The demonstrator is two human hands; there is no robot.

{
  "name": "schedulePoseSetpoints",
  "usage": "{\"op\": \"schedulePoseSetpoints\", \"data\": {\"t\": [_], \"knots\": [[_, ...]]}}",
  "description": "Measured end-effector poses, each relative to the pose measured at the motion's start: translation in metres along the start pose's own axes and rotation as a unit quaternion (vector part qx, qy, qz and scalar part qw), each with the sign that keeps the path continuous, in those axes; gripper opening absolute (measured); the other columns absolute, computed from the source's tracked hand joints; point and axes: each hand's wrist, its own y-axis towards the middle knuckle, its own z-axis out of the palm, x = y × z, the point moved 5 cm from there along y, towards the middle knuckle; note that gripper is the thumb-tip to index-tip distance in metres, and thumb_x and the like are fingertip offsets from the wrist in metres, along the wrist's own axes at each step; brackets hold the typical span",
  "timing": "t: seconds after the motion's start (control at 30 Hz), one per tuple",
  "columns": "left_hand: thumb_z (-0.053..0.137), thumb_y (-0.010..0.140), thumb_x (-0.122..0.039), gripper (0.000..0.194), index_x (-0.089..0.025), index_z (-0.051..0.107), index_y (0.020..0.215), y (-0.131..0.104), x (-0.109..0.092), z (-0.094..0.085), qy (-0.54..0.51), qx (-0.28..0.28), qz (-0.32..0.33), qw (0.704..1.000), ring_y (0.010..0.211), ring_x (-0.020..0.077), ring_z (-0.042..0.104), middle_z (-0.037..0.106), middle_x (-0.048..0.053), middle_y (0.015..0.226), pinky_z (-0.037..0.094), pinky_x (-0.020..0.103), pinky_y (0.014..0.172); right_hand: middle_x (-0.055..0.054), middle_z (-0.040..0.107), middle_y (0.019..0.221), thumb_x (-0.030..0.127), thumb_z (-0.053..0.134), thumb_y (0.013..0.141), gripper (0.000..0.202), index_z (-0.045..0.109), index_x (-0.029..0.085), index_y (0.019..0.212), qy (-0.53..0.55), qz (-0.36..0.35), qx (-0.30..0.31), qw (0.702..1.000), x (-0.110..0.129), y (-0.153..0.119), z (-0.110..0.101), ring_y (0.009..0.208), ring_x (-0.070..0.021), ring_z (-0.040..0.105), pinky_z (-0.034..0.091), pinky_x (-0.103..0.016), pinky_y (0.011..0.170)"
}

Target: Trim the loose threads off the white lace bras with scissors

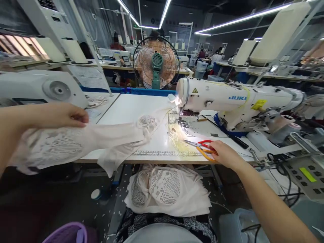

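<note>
Head view: the sewing machine stands on the counter; white lace fabric trails off its left edge, pinched by the left hand. The right hand rests on the red-handled scissors, fingers curled over the handles.

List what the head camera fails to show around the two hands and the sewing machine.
- Right hand: fingertips hidden behind the scissors handles; grip unclear.
- Left hand: palm side hidden; lace fabric below it.
- Sewing machine: needle lost in lamp glare.
- Ruler strip: markings too small.
</note>
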Motion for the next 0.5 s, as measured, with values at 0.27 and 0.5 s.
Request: {"op": "schedulePoseSetpoints", "data": {"t": [0.27, 0.5], "knots": [[0.047, 0.083, -0.039, 0.034, -0.013, 0.06, 0.065, 0.015, 0.029, 0.012, 0.103, 0.144, -0.101, 0.979, 0.07, 0.0171, 0.062, 0.061, -0.002, 0.059, 0.049, 0.035, 0.073, -0.009, 0.065, 0.089, 0.015, 0.054, 0.064, 0.015, 0.057, 0.018, 0.079, -0.004, 0.064, 0.034, 0.997, -0.002, 0.013, 0.009, 0.083, -0.0259, 0.06, 0.04, -0.03, 0.061], [0.04, 0.088, -0.028, 0.031, -0.009, 0.058, 0.104, 0.011, -0.024, 0.053, 0.101, 0.186, -0.073, 0.975, 0.103, 0.0289, 0.056, 0.061, 0.015, 0.109, 0.046, 0.047, 0.082, -0.011, 0.063, 0.088, 0.022, 0.049, 0.073, 0.006, 0.054, 0.018, 0.076, 0.03, 0.121, 0.031, 0.992, -0.001, 0.015, 0.013, 0.073, -0.0239, 0.061, 0.037, -0.028, 0.053]]}}
